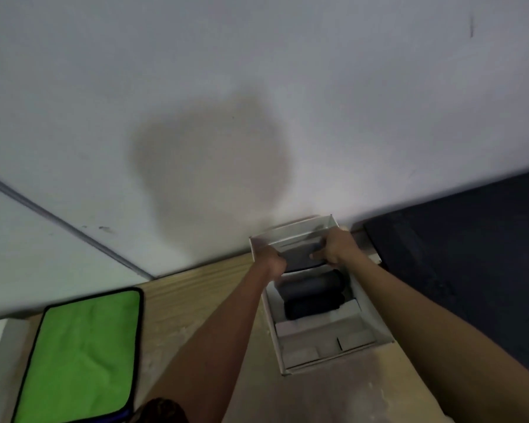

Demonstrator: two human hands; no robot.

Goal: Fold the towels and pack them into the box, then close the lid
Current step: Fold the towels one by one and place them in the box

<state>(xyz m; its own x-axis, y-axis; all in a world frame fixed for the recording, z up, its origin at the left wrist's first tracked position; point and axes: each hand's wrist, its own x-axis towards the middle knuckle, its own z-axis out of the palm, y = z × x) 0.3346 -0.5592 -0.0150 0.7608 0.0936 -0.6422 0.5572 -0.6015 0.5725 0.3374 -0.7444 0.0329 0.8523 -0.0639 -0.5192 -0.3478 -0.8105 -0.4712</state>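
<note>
A white cardboard box lies open on the wooden table against the wall, its lid standing up at the far end. Inside lie a rolled grey towel and a darker one nearer me. Both hands grip a folded grey towel at the box's far end: my left hand on its left side, my right hand on its right side. A green towel with a dark border lies flat at the lower left.
The wooden table meets a white wall right behind the box. A dark panel stands to the right of the box. The box's near end holds white cardboard flaps.
</note>
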